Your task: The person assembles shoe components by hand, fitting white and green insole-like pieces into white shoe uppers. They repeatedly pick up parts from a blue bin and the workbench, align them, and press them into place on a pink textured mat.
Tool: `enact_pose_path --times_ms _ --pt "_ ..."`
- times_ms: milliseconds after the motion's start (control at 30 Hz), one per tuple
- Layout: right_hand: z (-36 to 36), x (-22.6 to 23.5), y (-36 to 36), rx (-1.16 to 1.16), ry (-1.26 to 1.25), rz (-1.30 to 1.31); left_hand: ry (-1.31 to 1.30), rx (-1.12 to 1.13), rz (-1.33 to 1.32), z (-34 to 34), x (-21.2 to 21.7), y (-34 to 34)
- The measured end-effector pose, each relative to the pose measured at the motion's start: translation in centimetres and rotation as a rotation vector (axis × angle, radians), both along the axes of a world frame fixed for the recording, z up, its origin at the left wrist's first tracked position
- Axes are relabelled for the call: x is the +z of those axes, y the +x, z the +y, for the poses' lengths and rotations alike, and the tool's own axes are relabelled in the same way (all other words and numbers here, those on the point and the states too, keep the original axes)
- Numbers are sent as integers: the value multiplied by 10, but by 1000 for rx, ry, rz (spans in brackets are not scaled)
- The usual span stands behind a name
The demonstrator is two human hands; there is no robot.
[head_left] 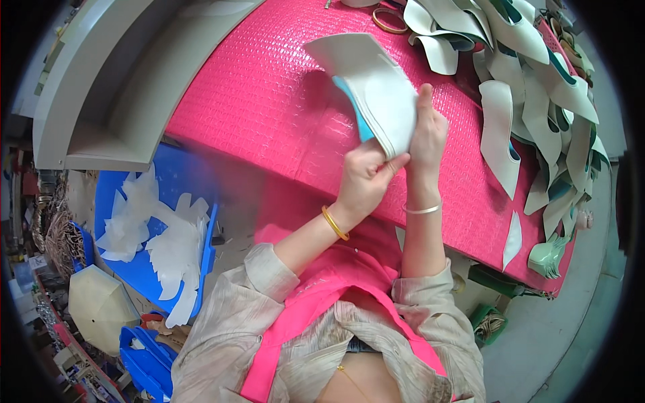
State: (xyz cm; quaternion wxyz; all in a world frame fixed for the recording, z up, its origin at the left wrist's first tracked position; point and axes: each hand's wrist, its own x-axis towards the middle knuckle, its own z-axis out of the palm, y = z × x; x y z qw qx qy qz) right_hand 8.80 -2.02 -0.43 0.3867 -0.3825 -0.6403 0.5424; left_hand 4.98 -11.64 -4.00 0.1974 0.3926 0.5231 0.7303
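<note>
A white shoe upper (386,91) with a light blue lining is held up over the pink-covered table. My left hand (366,176) pinches its lower edge between thumb and fingers. Along the right edge, my right hand (428,138) is closed on the same piece, one finger pointing up; part of its grip is hidden behind the upper. The upper's far end curves away to the left, off the table surface. A pile of similar white uppers (531,94) with teal linings lies to the right of my hands.
The table's pink quilted cover (248,101) is under my hands. A tape roll (390,20) lies at the far edge. A grey shelf (101,87) stands left, above a blue bin (121,195) with white scraps. A pale green piece (547,256) sits at the right corner.
</note>
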Motion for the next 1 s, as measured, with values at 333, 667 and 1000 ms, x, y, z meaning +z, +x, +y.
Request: enact_pose_path --times_ms 333,667,1000 --pt "5 0 17 694 -376 301 -14 -421 -530 -23 44 -75" --pt "-4 -12 -39 232 779 -30 -45 47 -176 -20 24 -91" --pt "-28 -35 -69 142 913 -106 -240 155 -15 -26 4 -108"
